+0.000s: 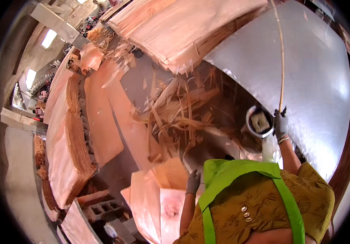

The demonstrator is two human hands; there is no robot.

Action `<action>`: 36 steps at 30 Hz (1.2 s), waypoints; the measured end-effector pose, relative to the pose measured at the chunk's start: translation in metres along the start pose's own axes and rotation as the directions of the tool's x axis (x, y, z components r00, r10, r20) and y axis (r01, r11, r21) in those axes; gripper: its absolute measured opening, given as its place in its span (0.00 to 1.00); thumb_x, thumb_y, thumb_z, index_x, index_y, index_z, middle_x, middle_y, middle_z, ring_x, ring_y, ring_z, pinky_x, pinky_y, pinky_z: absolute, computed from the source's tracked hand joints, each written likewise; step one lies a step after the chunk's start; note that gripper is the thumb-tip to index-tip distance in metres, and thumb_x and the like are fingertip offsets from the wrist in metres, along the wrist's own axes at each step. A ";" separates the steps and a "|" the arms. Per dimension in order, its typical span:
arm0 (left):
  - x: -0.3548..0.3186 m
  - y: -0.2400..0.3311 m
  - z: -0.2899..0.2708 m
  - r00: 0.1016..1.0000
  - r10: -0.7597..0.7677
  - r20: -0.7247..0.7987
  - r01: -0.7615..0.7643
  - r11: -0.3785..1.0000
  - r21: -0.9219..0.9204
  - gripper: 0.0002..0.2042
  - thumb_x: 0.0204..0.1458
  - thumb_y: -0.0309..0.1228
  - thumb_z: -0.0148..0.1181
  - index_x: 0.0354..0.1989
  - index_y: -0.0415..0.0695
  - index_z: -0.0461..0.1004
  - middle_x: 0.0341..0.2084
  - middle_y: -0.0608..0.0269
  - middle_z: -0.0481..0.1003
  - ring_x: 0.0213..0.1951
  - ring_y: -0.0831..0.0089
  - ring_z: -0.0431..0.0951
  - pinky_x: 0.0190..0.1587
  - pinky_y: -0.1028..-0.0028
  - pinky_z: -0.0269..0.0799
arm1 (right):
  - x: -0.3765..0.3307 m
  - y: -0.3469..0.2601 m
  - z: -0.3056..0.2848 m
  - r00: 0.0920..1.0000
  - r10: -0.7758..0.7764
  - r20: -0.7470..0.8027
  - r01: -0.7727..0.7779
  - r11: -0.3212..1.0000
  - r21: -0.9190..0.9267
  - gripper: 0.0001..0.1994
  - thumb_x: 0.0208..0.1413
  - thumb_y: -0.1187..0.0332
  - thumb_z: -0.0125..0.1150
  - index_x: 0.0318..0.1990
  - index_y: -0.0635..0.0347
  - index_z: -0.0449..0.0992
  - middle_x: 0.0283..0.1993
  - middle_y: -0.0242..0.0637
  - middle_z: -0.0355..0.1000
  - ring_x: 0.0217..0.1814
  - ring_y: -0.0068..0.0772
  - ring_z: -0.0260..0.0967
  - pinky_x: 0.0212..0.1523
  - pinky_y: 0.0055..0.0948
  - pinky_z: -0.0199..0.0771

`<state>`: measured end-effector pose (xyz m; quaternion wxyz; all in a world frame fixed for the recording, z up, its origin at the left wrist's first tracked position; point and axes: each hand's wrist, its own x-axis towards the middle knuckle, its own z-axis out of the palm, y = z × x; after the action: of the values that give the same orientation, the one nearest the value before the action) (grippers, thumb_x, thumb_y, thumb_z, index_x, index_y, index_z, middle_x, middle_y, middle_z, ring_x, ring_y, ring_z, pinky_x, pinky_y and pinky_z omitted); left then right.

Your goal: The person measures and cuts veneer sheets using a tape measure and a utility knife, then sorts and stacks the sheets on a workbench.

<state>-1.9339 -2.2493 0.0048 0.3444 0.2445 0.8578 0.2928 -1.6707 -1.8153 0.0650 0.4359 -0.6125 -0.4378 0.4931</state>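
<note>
My right hand (281, 125), in a grey glove with dark fingertips, is closed around the lower end of a long thin bamboo stick (281, 61). The stick reaches away over the large smooth silver-grey sheet to the far edge of view. Just left of this hand is a round bucket (248, 119) with a pale, blocky thing (260, 122) inside. Beside the bucket, below the hand, hangs whitish translucent plastic (270, 149). My left hand (193, 182), also gloved, is held low with fingers curled and nothing visible in them. Pale wood veneer sheets (171, 203) stand next to it.
A silver-grey sheet surface (305, 73) fills the right side. Stacked veneer (183, 28) lies at the far side, another stack (71, 150) at left. Torn veneer strips (175, 118) litter the middle floor. Concrete blocks (104, 209) sit at lower left.
</note>
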 end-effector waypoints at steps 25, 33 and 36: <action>0.498 0.025 -0.448 0.982 0.066 -0.177 -0.103 0.973 -0.208 0.19 0.56 0.33 0.47 0.51 0.31 0.66 0.45 0.45 0.71 0.47 0.58 0.71 0.51 0.68 0.65 | 0.108 -0.031 0.627 0.985 -0.048 0.164 0.030 0.994 0.110 0.06 0.52 0.67 0.57 0.28 0.58 0.74 0.17 0.26 0.63 0.14 0.20 0.58 0.11 0.26 0.54; 0.694 0.035 -0.558 0.959 0.232 -0.163 -0.246 0.967 -0.066 0.20 0.57 0.33 0.48 0.53 0.30 0.64 0.50 0.46 0.70 0.51 0.60 0.70 0.54 0.70 0.63 | 0.106 -0.130 0.821 0.989 0.143 0.028 -0.146 0.984 0.107 0.07 0.49 0.70 0.63 0.29 0.65 0.75 0.19 0.29 0.67 0.20 0.19 0.61 0.21 0.25 0.60; 0.777 0.032 -0.599 0.945 0.251 -0.210 -0.275 0.957 -0.095 0.19 0.58 0.33 0.48 0.53 0.31 0.65 0.50 0.46 0.70 0.51 0.61 0.70 0.54 0.71 0.63 | 0.134 -0.125 0.912 0.996 0.083 -0.007 -0.082 0.987 0.136 0.09 0.50 0.68 0.62 0.26 0.64 0.73 0.17 0.27 0.64 0.16 0.20 0.58 0.16 0.26 0.56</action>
<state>-2.8664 -1.9441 0.0324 0.2307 0.3053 0.8273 0.4113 -2.5658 -1.5634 0.0336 0.4585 -0.6023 -0.3747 0.5353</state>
